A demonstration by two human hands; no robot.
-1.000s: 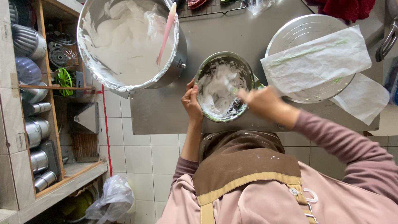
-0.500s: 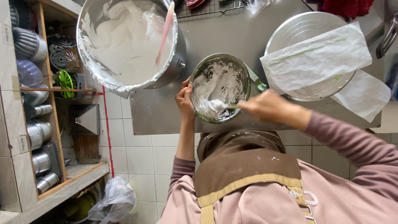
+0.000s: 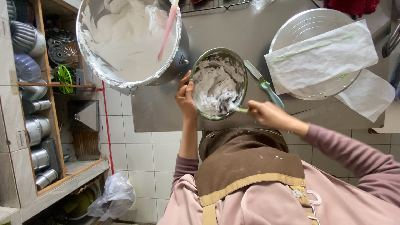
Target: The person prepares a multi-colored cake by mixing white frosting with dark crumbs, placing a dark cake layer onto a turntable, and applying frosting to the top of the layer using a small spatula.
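Observation:
A small metal bowl (image 3: 216,51) of greyish-white cream stands on the steel table (image 3: 233,29). My left hand (image 3: 185,96) grips the bowl's left rim. My right hand (image 3: 266,114) holds a small green-handled spatula (image 3: 238,109) whose tip is down in the cream at the bowl's near side. Left of it is a large steel mixing bowl (image 3: 177,62) full of white cream, with a pink spatula (image 3: 167,31) standing in it. A green-handled palette knife (image 3: 264,85) lies just right of the small bowl.
A round metal pan (image 3: 300,25) covered by parchment paper (image 3: 329,54) sits at the right, with another sheet (image 3: 368,93) beside it. Wooden shelves (image 3: 41,96) with metal moulds stand at the left. A plastic bag (image 3: 114,198) lies on the tiled floor.
My right hand has swept the spatula round from the bowl's right side to its near edge, smearing the cream about. My left hand has kept its hold on the rim.

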